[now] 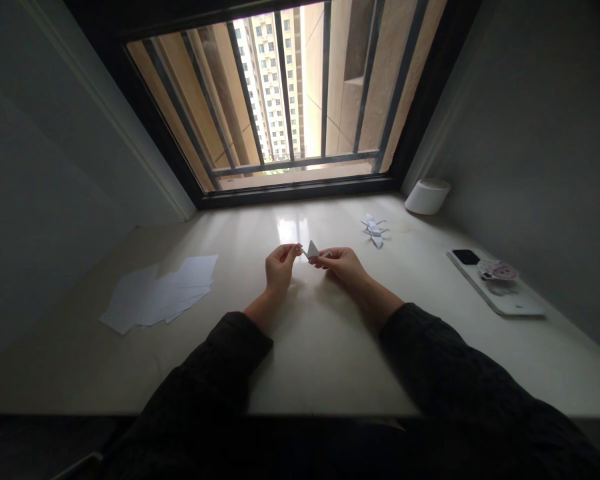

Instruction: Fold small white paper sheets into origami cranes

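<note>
A small folded piece of white paper (312,251) is held just above the pale table (320,347), near its middle. My left hand (279,267) pinches its left tip with fingers closed. My right hand (341,263) grips its right side, fingers curled around it. Both forearms in dark sleeves reach in from the near edge.
A finished folded paper figure (375,231) lies to the right, further back. A loose pile of white sheets (161,292) lies at the left. A white phone (497,288) with a round grip lies at the right, a white round container (427,196) behind it. A barred window (290,100) is ahead.
</note>
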`<state>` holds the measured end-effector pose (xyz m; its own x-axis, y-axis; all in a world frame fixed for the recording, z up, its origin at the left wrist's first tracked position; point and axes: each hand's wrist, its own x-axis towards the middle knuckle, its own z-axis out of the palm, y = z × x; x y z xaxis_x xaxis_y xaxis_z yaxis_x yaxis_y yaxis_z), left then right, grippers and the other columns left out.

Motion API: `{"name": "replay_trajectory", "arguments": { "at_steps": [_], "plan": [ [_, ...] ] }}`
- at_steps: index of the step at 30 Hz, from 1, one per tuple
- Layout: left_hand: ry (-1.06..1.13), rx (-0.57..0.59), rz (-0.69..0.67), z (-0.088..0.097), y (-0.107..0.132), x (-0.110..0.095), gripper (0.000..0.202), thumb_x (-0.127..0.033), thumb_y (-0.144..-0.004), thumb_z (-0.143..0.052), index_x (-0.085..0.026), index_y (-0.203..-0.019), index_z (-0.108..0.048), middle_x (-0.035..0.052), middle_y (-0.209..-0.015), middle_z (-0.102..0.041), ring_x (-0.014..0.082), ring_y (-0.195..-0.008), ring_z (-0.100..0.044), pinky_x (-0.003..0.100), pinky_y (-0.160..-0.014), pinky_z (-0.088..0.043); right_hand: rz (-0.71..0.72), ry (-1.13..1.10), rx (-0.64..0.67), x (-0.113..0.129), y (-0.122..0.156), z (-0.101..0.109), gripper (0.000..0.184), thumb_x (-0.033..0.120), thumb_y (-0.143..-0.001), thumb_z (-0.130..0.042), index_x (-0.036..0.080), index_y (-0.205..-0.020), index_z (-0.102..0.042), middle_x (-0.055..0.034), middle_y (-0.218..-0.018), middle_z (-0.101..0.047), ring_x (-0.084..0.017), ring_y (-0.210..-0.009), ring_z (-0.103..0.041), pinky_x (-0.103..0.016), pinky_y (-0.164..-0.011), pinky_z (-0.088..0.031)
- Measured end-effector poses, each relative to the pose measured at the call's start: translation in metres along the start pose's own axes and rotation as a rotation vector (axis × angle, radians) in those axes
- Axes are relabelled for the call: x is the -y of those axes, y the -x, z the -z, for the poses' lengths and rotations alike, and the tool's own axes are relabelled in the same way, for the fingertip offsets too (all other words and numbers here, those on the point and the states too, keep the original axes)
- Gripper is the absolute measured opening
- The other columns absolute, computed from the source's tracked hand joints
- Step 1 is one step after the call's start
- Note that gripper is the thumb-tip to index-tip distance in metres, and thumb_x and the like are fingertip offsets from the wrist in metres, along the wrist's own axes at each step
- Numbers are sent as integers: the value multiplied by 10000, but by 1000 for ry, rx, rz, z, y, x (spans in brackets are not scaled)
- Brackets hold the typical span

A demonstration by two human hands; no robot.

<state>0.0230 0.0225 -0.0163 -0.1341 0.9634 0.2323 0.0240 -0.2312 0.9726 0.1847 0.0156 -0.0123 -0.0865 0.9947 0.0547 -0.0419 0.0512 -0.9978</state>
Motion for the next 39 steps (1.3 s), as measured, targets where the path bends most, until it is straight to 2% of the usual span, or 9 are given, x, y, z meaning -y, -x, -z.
{"name": "replay_trajectory", "arguments": {
  "at_steps": [3, 6, 11, 21, 27, 39],
  "plan": [
    [30, 108, -18, 0, 0, 0, 333, -418, -729, -689, -171, -951, -711, 83, -937, -724, 184, -880, -659, 316, -800, -498, 5, -2, 17, 0, 0, 1, 322, 460, -567, -797, 174, -705, -748, -46, -637, -685, -144, -599, -573, -285, -596, -414],
    [47, 175, -34, -2, 0, 0, 291, -398, -709, -711, -168, -886, -729, 87, -973, -724, 196, -898, -658, 335, -840, -497, 7, -13, 22, 0, 0, 2, 310, 453, -563, -801, 172, -678, -738, -46, -644, -689, -142, -601, -575, -284, -601, -409],
    [82, 90, 16, -5, 3, -1, 214, -355, -671, -744, -162, -764, -735, 74, -869, -736, 188, -824, -668, 332, -816, -498, 5, -22, 12, -1, 0, 1, 319, 441, -552, -812, 162, -689, -737, -45, -629, -686, -140, -593, -570, -280, -595, -400],
    [118, 15, 109, -6, 5, -5, 221, -367, -667, -740, -163, -750, -732, 75, -781, -732, 196, -744, -677, 320, -717, -482, 48, -65, -4, 0, 0, 1, 314, 454, -535, -820, 173, -645, -731, -50, -640, -694, -163, -616, -595, -312, -647, -445],
    [85, 7, 126, -6, 6, -8, 281, -423, -659, -739, -159, -754, -725, 68, -722, -714, 193, -741, -670, 296, -674, -452, 44, -84, -13, 2, 0, 0, 323, 445, -526, -828, 171, -673, -741, -49, -634, -695, -163, -607, -602, -320, -654, -459],
    [102, -5, 182, -8, 7, -10, 318, -463, -640, -748, -165, -739, -707, 68, -767, -709, 202, -811, -665, 275, -668, -440, 49, -134, -97, 8, 2, -3, 334, 424, -493, -842, 179, -701, -748, -41, -622, -691, -156, -591, -598, -330, -657, -473]
  ]
}}
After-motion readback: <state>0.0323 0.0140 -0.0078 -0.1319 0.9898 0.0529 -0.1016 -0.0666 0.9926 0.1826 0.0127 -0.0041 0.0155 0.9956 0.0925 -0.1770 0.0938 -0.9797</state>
